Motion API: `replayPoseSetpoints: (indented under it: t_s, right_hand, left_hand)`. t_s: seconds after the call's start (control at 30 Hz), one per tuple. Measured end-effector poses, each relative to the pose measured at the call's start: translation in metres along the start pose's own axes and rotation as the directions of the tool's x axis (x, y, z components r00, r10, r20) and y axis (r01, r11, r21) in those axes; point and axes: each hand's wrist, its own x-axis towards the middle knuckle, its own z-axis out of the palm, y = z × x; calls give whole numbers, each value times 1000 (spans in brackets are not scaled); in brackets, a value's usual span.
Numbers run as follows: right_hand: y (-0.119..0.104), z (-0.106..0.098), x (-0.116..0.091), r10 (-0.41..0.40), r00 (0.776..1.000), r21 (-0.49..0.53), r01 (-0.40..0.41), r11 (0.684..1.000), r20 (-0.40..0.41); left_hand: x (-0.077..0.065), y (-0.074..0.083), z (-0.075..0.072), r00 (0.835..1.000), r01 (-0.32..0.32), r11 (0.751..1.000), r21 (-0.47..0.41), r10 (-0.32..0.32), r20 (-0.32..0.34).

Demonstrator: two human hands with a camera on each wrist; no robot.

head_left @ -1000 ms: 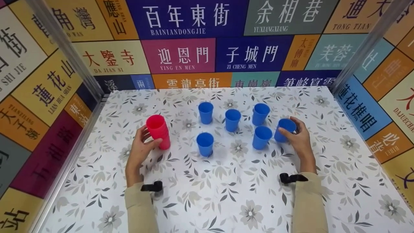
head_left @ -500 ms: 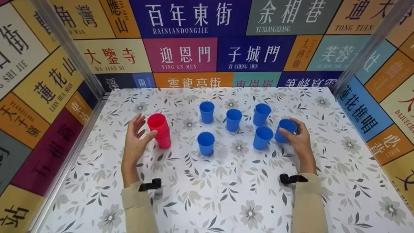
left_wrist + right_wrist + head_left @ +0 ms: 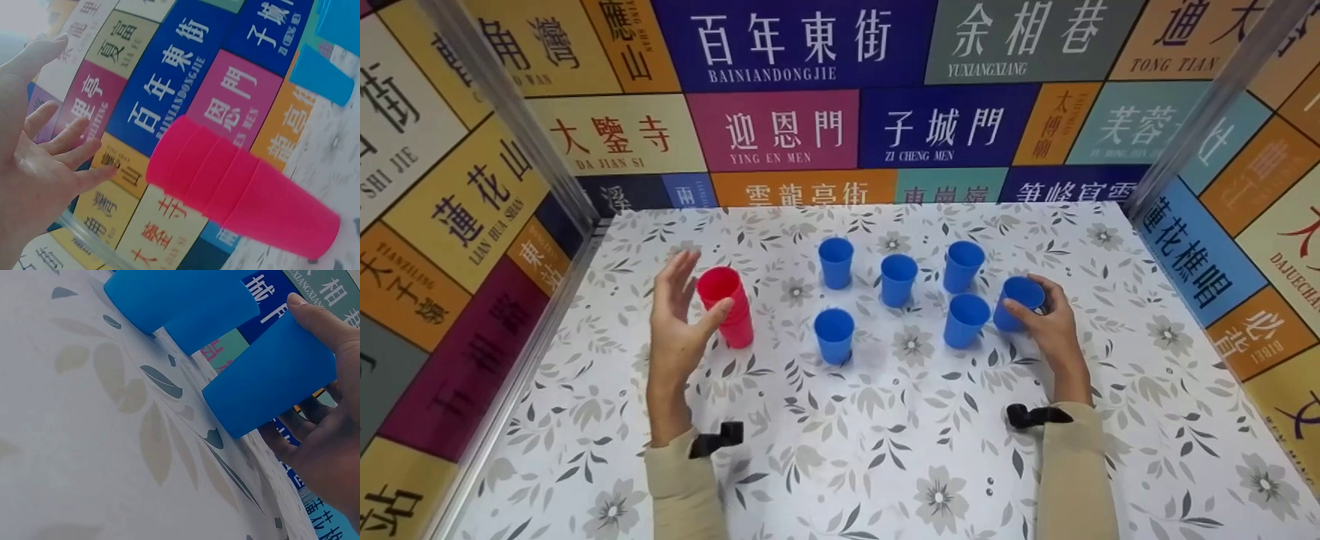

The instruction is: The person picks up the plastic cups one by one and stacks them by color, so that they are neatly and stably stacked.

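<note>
A stack of several nested pinkish-red plastic cups [image 3: 737,324] stands upright at the left of the table. Just left of it is my left hand [image 3: 679,341], fingers extended and thumb near the upper cups; the left wrist view shows a gap between this hand [image 3: 39,152] and the stack [image 3: 236,197]. At the right, my right hand [image 3: 1054,322] grips a blue cup [image 3: 1015,309], thumb on the near side and fingers round the far side. In the right wrist view the held cup [image 3: 270,377] has its base close to the tabletop.
Several other blue cups stand upright mid-table: a front one [image 3: 834,341], a back-left one [image 3: 836,266], a middle one [image 3: 898,283], a back-right one [image 3: 964,270], and one [image 3: 966,324] beside the held cup. Sign-printed panels [image 3: 780,127] wall the floral-covered table [image 3: 870,465].
My left hand has let go of the red cup stack, its fingers straightening and moving off to the left. The right hand keeps its grip on the blue cup, which stays in place.
</note>
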Motion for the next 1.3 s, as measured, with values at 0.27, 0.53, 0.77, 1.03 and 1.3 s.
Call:
replayPoseSetpoints:
  t_s: [0.27, 0.53, 0.77, 1.03, 1.3]
  right_hand:
    - [2, 0, 1, -7, 1000, 17, 6, 1000, 21]
    - [0, 0, 0, -22, 999, 40, 20, 999, 39]
    - [3, 0, 2, -7, 1000, 43, 6, 999, 26]
    - [2, 1, 1, 5, 1000, 39, -6, 999, 27]
    - [2, 0, 1, -1, 1000, 22, 0, 1000, 31]
  left_hand:
    - [0, -4, 33, 984, 11, 999, -33, -5, 179]
    - [-1, -14, 59, 961, 87, 996, 1, -84, 264]
    - [-2, -28, 74, 930, 165, 986, 28, -165, 328]
    - [-6, -50, 87, 881, 224, 973, 61, -229, 414]
    - [-8, -68, 96, 855, 244, 969, 42, -235, 462]
